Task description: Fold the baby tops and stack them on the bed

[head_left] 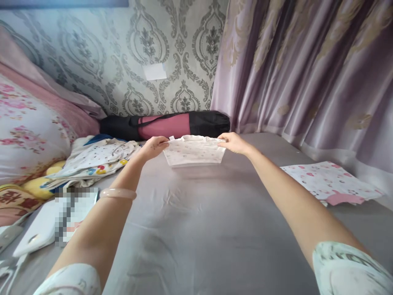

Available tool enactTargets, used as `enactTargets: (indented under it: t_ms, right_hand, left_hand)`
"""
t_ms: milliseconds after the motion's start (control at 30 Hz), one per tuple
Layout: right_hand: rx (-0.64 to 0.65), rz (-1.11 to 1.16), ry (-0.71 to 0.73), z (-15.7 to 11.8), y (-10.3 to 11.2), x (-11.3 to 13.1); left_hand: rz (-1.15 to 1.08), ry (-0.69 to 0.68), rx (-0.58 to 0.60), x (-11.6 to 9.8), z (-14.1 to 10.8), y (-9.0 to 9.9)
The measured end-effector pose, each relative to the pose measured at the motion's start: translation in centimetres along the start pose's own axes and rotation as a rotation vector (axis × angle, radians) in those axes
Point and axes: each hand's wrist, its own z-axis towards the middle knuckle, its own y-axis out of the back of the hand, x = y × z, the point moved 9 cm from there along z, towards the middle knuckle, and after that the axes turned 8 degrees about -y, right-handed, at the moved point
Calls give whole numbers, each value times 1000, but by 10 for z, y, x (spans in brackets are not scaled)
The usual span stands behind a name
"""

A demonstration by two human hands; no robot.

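Observation:
Both arms reach forward over the grey bed sheet [196, 229]. Between them a small white garment [195, 153] with a faint print is stretched out by its upper edge, which looks gathered; a white tag sticks up near its left end. My left hand [154, 146] pinches the left corner, and a pale bangle [118, 194] circles that forearm. My right hand [235, 142] pinches the opposite corner. The garment's lower edge hangs at or just above the sheet; whether it touches I cannot tell. What kind of garment it is does not show clearly.
A pink-and-black roll bag [164, 126] lies along the wall. On the right is a flat white garment [330, 180] with pink print. To the left are piled clothes [101, 157], a floral pillow [27, 131], a white device [43, 225] with cables and a partly blurred item [78, 213].

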Motion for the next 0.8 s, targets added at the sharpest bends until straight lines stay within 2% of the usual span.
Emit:
enactTargets:
  t_ms: [67,133,300,433,600,700,800]
  right_hand:
    - [-24,-31,48,-17,-1,4]
    - [-49,-91,132,-41,-10,6]
    - [-26,-281,359,-113,-55,5]
    - [57,-370,409,-154,-82,1]
    - [130,-379,328,-164,-85,-3]
    - [129,-363,212,-152,-85,2]
    - [86,-365,103,-133,-97,19]
  left_hand:
    - [138,-46,-66,-16,-16,6]
    - [249,-103,-86,-30,-40,-1]
    - [349,-265,9,-59,-113,-49]
    - [358,-295,121,-66,-151,-77]
    - [333,-230,234,-60,-164,-86]
    - [325,-96,179,-60,-156,-79]
    - [358,37,85,-72,-136,-80]
